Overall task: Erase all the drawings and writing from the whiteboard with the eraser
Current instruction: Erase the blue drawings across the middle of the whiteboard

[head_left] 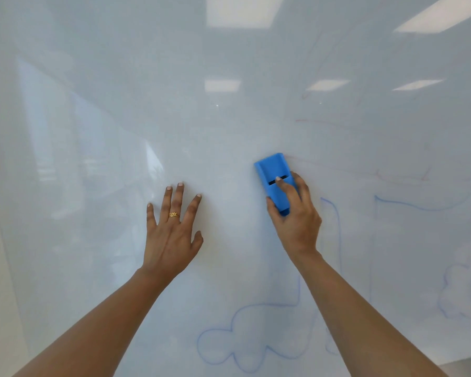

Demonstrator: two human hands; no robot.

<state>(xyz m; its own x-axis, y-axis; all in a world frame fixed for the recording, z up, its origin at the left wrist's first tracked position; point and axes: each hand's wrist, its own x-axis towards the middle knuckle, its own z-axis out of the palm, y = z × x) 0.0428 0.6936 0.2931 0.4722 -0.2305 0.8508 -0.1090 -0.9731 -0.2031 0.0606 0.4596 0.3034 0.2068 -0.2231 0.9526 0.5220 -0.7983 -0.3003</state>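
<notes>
Arguably the right hand (297, 227), grip clasping the eraser (272, 170), risked missing faint red lines (377, 174) right of it; left hand (172, 238) lay released, flat.

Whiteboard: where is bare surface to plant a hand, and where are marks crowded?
Bare whiteboard: everything left of and above the left hand, and the strip between it and the eraser gripped by the right hand. Crowded: red lines right of the eraser, blue outlines below them, and the blue cloud outline between the forearms.
</notes>
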